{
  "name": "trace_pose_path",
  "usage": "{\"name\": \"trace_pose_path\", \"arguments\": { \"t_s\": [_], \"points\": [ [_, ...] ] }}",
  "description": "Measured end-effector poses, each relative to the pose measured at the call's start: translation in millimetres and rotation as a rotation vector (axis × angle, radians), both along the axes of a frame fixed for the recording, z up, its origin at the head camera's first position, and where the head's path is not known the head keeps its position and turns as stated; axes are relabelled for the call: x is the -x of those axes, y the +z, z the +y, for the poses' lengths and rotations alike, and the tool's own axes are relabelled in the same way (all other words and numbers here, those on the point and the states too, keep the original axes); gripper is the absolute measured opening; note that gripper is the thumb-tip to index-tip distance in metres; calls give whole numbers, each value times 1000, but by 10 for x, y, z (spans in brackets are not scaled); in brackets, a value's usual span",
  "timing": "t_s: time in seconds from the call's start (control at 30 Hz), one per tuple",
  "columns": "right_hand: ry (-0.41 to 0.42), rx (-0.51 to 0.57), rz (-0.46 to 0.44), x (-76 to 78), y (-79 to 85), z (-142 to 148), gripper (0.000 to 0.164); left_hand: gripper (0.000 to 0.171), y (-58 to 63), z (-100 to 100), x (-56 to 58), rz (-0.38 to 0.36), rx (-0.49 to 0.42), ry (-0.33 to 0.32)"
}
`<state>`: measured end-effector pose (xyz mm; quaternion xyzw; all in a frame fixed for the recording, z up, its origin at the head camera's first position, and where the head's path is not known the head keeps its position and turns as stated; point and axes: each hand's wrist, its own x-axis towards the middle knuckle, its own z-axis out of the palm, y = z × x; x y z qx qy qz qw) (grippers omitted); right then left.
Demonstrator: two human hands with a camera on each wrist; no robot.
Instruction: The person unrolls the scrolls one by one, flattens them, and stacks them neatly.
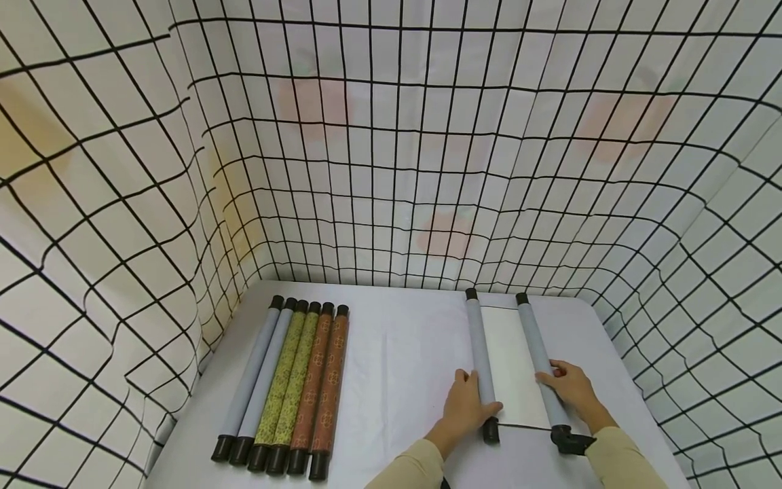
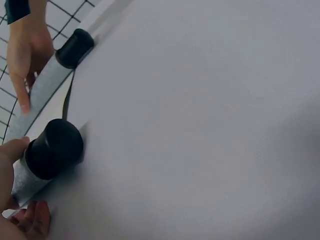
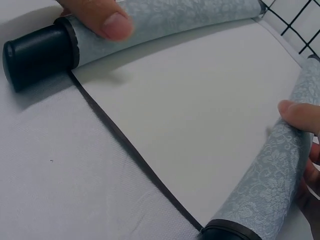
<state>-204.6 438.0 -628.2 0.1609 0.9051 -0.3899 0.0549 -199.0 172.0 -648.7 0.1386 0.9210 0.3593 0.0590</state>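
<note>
A hanging scroll with pale blue-grey patterned backing lies partly unrolled, its white sheet (image 1: 513, 367) showing between two rolls. My left hand (image 1: 464, 404) holds the left roll (image 1: 478, 333) near its lower black end cap (image 2: 55, 149), thumb on the inner side and fingers along the outer. Around the right roll (image 1: 533, 336), my right hand (image 1: 571, 387) has its thumb (image 3: 297, 116) on top and fingers curled at the far side. A thin dark strip (image 3: 132, 150) edges the sheet's lower end.
Several rolled scrolls lie side by side at the left: blue-grey (image 1: 253, 380), yellow-green (image 1: 284, 380) and reddish-brown (image 1: 330, 380), all with black ends. Black wire mesh (image 1: 391, 170) rises behind and on both sides of the white table surface (image 1: 397, 367).
</note>
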Motion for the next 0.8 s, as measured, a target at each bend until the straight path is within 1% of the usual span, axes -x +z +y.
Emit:
{"name": "trace_pose_path", "arguments": {
  "t_s": [0.1,0.17,0.27,0.37,0.43,0.53,0.67,0.73,0.8],
  "points": [
    [9,3,-15,4,6,6,80,79,16,-58,21,-45,-63,13],
    [12,-3,-21,7,9,11,80,75,39,-107,41,-65,-99,-4],
    [18,-12,-19,13,7,26,81,64,63,-182,68,-107,-171,-26],
    [10,-14,-8,22,-7,38,83,51,65,-252,100,-144,-249,-39],
    [4,-8,0,26,-13,45,82,47,62,-295,119,-154,-287,-43],
    [13,6,-4,35,-15,77,78,50,58,-350,139,-164,-335,-47],
    [26,-3,-17,45,-6,115,71,68,64,-417,150,-201,-396,-69],
    [25,-25,-20,54,-13,115,67,73,60,-447,153,-226,-404,-81],
    [29,-68,-21,51,-20,124,64,76,65,-450,155,-234,-399,-100]
  ]
}}
